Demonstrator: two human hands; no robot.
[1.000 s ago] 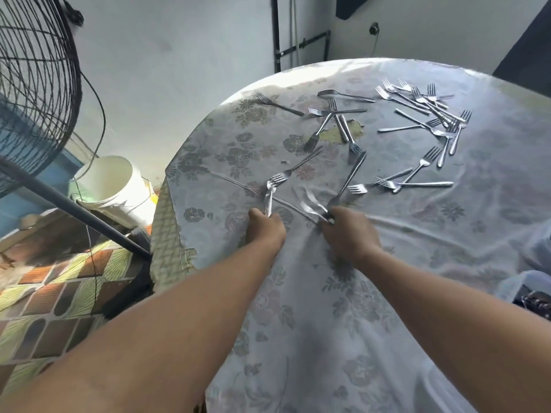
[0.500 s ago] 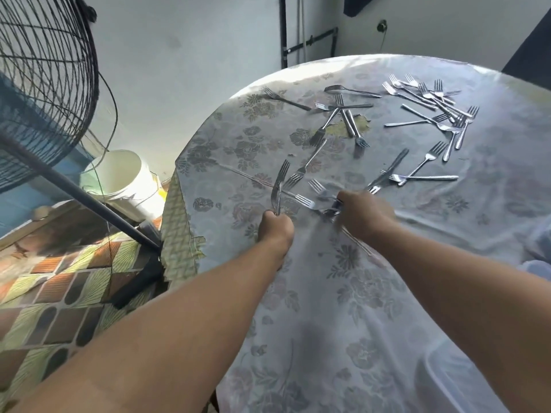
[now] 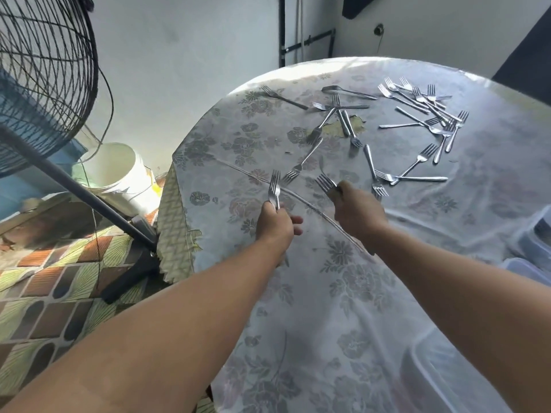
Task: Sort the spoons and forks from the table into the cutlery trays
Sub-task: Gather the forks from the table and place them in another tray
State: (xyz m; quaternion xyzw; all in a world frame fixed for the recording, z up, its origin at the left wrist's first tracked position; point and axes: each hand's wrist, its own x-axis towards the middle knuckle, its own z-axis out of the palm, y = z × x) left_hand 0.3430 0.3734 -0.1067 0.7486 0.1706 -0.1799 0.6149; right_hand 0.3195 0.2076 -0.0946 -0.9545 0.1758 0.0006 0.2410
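Lifted clear of the cloth since a moment earlier: one fork [image 3: 274,189] in the left hand [image 3: 275,223], raised tines-up, and a small bunch of forks [image 3: 326,183] in the right hand [image 3: 356,211], tines fanned up and to the left. Gripped low on the handles, probably so that the tines stay together and each bundle can drop into a tray in one go. Left hand curled round its fork near the neck, thumb and one finger sticking out loosely to the right; right hand closed tight round its bunch, handles hidden in the fist, exact count not readable. Both held over the near-left part of the round table [image 3: 298,338], just above a long crease in the flowered cloth. Left lying beyond the hands: a single fork [image 3: 301,163] pointing toward the left hand, a crossed group of forks [image 3: 396,172] right of centre, another cluster [image 3: 335,114] round a torn patch in the cloth near the far edge, a lone fork [image 3: 283,96] at the far-left edge, and a dense heap [image 3: 426,105] toward the far-right edge. Mostly forks by the look of it; any spoon among them too small to make out. Translucent trays [image 3: 533,242] at the right edge and near-right corner, well apart from the hands, so a carry across seems the next need. Much sorting apparently left to do. Off the table to the left: a standing fan [image 3: 44,73] and a white bucket [image 3: 119,171].
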